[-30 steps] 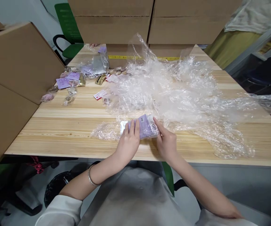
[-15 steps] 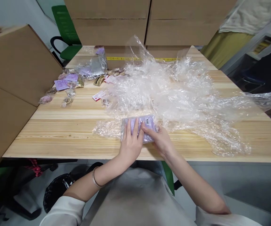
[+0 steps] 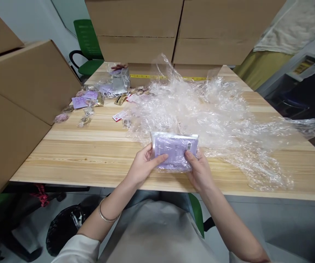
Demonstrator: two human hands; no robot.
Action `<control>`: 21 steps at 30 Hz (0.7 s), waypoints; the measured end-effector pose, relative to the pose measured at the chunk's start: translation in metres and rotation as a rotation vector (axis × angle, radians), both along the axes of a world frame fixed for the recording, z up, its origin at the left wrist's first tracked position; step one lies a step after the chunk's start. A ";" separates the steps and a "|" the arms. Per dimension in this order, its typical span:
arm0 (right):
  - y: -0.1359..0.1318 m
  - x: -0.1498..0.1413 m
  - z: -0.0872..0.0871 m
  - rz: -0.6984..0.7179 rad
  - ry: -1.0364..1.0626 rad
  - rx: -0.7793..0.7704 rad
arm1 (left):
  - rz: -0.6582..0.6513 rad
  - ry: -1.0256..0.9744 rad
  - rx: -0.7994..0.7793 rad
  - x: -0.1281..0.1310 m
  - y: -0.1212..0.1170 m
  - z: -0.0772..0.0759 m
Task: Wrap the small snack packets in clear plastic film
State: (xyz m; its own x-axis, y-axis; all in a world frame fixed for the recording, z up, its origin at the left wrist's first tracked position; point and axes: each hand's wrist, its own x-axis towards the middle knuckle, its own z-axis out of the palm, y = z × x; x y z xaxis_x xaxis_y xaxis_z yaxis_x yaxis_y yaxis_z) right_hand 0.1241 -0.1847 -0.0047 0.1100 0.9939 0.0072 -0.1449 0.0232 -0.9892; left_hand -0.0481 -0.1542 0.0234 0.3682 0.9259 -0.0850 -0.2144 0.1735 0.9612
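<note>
Both hands hold a flat purple packet (image 3: 174, 149) in shiny clear plastic, with a barcode near its upper right corner. My left hand (image 3: 143, 162) grips its left end, thumb across the front. At the right end, my right hand (image 3: 199, 166) is closed on it, thumb just under the barcode. The packet appears raised and tilted toward me above the near part of the wooden table (image 3: 91, 153). Behind it spreads a large heap of crumpled clear plastic wrap (image 3: 201, 109).
Purple cards (image 3: 79, 102) and small bagged items (image 3: 84, 121) lie at the table's left. Another person's hand (image 3: 119, 67) shows at the far left corner. Cardboard boxes (image 3: 17, 84) wall the left side and the back. A black-lined bin (image 3: 61, 230) stands below.
The packet has come up from the table. My left hand has gone from lying flat on it to gripping its left end. A person's hand has appeared at the far corner.
</note>
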 end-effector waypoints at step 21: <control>0.053 0.220 0.107 -0.668 -0.405 -0.026 | -0.009 0.567 0.564 -0.011 0.066 0.022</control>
